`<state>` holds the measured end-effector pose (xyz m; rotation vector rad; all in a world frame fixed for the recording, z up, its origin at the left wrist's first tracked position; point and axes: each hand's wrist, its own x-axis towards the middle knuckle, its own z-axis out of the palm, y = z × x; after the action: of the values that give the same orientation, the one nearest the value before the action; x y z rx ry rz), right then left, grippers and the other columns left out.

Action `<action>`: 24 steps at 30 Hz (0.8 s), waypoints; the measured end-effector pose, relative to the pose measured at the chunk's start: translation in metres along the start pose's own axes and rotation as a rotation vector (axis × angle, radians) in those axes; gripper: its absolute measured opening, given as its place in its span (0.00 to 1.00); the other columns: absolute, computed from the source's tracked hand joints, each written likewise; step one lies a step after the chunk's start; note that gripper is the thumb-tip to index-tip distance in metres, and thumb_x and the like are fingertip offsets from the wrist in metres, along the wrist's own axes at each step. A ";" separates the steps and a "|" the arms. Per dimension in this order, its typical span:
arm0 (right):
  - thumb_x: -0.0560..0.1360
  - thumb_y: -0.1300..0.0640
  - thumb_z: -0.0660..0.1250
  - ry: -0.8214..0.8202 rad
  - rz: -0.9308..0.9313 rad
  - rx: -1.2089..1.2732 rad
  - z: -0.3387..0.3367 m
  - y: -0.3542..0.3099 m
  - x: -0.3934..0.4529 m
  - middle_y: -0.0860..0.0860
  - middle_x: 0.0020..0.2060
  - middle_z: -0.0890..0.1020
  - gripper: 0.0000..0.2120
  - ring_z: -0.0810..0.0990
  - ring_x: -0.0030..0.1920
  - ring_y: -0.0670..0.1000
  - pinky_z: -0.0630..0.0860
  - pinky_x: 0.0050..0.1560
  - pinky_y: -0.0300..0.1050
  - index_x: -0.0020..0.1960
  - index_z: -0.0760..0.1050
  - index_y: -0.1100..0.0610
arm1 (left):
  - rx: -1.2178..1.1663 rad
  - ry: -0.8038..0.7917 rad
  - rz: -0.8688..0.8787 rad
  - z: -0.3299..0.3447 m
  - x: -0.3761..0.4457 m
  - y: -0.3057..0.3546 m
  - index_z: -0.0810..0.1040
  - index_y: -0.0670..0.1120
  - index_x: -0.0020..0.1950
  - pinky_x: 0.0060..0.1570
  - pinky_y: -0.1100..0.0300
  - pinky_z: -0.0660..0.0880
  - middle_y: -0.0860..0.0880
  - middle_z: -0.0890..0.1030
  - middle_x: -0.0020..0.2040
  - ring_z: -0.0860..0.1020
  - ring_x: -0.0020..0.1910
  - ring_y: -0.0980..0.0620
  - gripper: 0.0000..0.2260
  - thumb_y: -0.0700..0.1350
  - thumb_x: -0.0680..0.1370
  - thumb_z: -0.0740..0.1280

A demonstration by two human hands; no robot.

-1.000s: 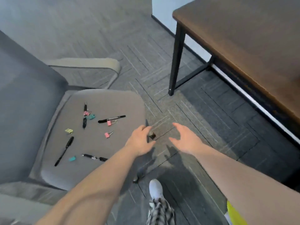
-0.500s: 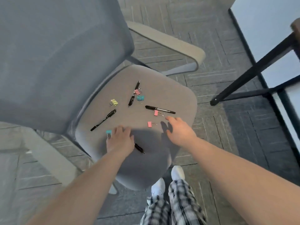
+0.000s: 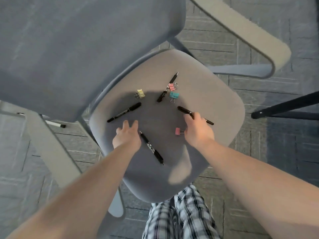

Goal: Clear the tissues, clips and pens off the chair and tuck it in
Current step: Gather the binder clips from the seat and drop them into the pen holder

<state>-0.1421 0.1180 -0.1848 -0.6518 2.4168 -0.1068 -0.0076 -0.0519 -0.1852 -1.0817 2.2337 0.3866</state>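
The grey chair seat (image 3: 215,100) fills the middle of the view, with several black pens and binder clips lying on it. My left hand (image 3: 126,136) rests low on the seat with its fingers spread, its thumb side next to a black pen (image 3: 151,147). Another pen (image 3: 124,112) lies just beyond its fingertips. My right hand (image 3: 198,131) has its fingers curled over the middle of a third pen (image 3: 183,110), which still lies on the seat. A pink clip (image 3: 177,131) sits against that hand's thumb side. Farther back are a yellow clip (image 3: 140,94), a fourth pen (image 3: 166,88), a pink clip (image 3: 171,86) and a teal clip (image 3: 174,95). No tissues show.
The chair's backrest (image 3: 77,49) looms at upper left, and pale armrests (image 3: 250,37) flank the seat. A black table leg (image 3: 284,107) stands on the carpet at right. A white marker (image 3: 54,124) lies on the floor at left. My plaid trousers (image 3: 181,218) show below the seat.
My view has come in closer over the seat. My right hand has reached forward onto the pen on the right. My left hand has shifted along the seat, and the small teal clip near it is now hidden.
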 end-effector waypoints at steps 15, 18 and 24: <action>0.74 0.70 0.60 0.010 -0.066 -0.056 -0.001 -0.002 0.020 0.58 0.60 0.67 0.11 0.72 0.56 0.61 0.67 0.39 0.49 0.55 0.71 0.62 | -0.081 0.013 -0.013 -0.003 0.010 0.023 0.66 0.45 0.63 0.45 0.50 0.70 0.42 0.65 0.62 0.68 0.61 0.39 0.15 0.42 0.77 0.61; 0.74 0.67 0.61 0.049 -0.122 -0.034 -0.004 -0.003 0.018 0.58 0.58 0.70 0.10 0.73 0.56 0.62 0.66 0.40 0.47 0.55 0.71 0.63 | -0.072 0.033 -0.014 -0.007 0.007 0.023 0.67 0.43 0.63 0.47 0.50 0.71 0.42 0.64 0.63 0.69 0.60 0.39 0.15 0.45 0.78 0.59; 0.74 0.57 0.65 -0.024 -0.208 0.072 -0.011 -0.005 0.010 0.58 0.56 0.71 0.12 0.75 0.53 0.61 0.73 0.46 0.50 0.56 0.72 0.60 | -0.149 0.062 0.012 -0.020 0.006 0.027 0.71 0.37 0.55 0.47 0.49 0.72 0.41 0.66 0.59 0.73 0.53 0.38 0.14 0.46 0.77 0.57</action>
<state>-0.1531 0.1082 -0.1802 -0.8647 2.3053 -0.2685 -0.0395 -0.0490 -0.1737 -1.1715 2.2961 0.5382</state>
